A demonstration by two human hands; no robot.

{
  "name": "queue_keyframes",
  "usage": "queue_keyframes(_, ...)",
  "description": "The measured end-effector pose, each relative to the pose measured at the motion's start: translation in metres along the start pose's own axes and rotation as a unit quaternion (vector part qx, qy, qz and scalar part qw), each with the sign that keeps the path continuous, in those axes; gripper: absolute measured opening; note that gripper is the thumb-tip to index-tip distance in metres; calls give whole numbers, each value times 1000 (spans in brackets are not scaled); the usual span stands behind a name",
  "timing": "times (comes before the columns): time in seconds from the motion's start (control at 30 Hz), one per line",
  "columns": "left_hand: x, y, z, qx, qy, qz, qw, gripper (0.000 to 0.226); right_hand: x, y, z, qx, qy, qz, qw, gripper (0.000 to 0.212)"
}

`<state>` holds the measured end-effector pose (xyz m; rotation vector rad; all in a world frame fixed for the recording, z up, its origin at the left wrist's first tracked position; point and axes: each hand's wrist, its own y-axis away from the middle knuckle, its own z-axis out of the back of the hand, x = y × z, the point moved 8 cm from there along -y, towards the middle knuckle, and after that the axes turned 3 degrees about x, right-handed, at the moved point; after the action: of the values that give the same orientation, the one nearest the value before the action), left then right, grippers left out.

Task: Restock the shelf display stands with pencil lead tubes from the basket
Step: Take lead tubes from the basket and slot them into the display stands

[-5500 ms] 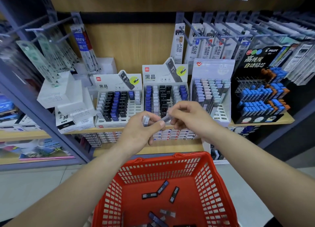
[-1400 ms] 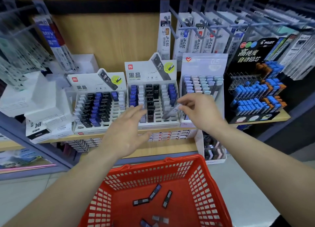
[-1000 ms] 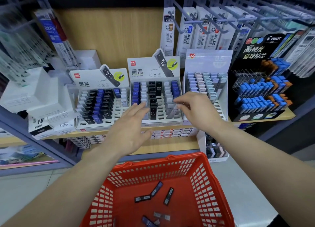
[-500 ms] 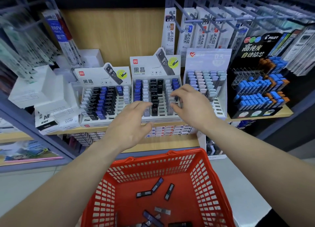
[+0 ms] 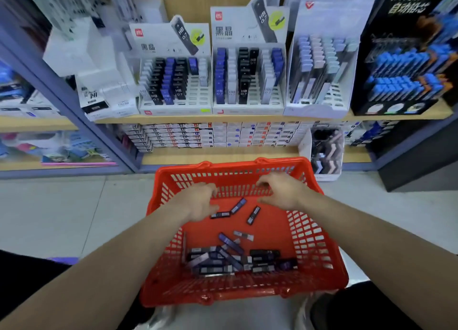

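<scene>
Hovering above the basket (image 5: 329,275), left hand (image 5: 198,202) and right hand (image 5: 285,193) show loose, empty fingers (image 5: 263,183).

The left hand (image 5: 198,203) and right hand (image 5: 282,192) hover inside the red plastic basket (image 5: 311,233) near its far wall, fingers loosely curled and holding nothing. Dark pencil lead tubes (image 5: 230,260) pile toward its near edge. White cardboard display stands (image 5: 247,107) line the wooden shelf (image 5: 173,119) at its front edge.

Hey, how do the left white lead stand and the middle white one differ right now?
The left stand holds mostly black and dark blue tubes; the middle stand holds many white ones too. The left stand's right-hand columns are nearly empty; the middle stand has every column stocked. Both show HB 0.7 headers.
</scene>
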<state>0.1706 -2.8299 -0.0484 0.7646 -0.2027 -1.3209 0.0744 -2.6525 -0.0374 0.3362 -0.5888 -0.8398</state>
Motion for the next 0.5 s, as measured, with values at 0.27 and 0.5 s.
queue_keyframes(0.27, 53, -47, -108, 65, 58, 95, 992, 55, -71, -36, -138, 103, -78, -131, 983, 54)
queue_keyframes(0.5, 72, -111, -141, 18, 102, 113, 988, 60, -97, -89, -188, 24, -157, -218, 963, 43)
